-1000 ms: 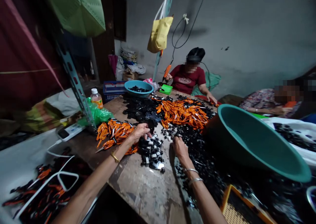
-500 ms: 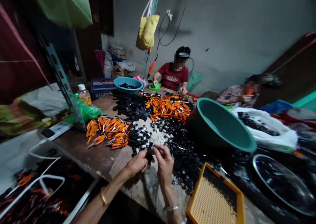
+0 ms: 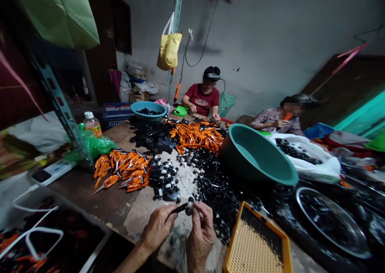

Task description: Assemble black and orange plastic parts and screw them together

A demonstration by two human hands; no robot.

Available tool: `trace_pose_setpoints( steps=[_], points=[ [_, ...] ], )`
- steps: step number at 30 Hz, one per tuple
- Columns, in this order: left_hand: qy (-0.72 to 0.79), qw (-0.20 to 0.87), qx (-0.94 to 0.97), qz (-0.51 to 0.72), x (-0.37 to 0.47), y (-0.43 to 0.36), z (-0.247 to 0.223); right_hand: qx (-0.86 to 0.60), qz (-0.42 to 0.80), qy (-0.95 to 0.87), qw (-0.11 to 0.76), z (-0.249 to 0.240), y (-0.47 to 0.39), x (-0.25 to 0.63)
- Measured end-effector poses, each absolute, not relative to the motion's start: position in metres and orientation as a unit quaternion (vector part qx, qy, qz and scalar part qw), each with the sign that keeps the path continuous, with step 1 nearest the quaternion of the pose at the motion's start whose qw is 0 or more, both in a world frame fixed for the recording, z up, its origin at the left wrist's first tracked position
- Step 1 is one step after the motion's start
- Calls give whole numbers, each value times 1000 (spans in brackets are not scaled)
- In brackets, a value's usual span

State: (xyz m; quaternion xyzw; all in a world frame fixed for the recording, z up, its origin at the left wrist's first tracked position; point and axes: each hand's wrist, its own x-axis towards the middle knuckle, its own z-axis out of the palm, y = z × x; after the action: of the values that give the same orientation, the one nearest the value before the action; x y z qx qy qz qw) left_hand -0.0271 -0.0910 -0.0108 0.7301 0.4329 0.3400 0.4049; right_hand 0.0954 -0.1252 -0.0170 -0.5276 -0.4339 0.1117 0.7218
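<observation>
Over the front of the table, my left hand (image 3: 159, 224) pinches a dark elongated part (image 3: 179, 208). Beside it, the fingers of my right hand (image 3: 201, 233) close on a small black and white piece (image 3: 189, 205) at the end of that part. The two pieces meet or touch between my hands. Just beyond lies a heap of black parts with white bits (image 3: 164, 178). Orange-handled pieces with metal tips (image 3: 128, 168) are piled to the left, and a spread of small black parts (image 3: 216, 184) lies to the right.
A green basin (image 3: 258, 154) stands tilted at the right, behind a yellow perforated tray (image 3: 255, 245). Further right are a white bag (image 3: 319, 160) and a round metal-rimmed tray (image 3: 331, 221). A blue bowl (image 3: 148, 111) stands at the back. Two people sit across the table.
The view has shifted, so the scene sits further left and lower. My hands have moved slightly apart, and the dark part and the small piece between them now show more clearly.
</observation>
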Motion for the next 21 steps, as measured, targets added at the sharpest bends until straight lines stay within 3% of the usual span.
trace_pose_setpoints(
  steps=[7,13,18,21],
  points=[
    [415,398,696,431,-33,-89,0,-516,94,-538,660,-19,-129,93],
    [400,633,472,465,-18,-87,-12,-540,183,-490,659,-26,-128,88],
    [380,695,415,447,-4,-88,-23,-548,359,-317,686,-28,-128,86],
    [364,714,406,440,-3,-90,-26,-556,362,-283,692,-30,-128,85]
  ],
)
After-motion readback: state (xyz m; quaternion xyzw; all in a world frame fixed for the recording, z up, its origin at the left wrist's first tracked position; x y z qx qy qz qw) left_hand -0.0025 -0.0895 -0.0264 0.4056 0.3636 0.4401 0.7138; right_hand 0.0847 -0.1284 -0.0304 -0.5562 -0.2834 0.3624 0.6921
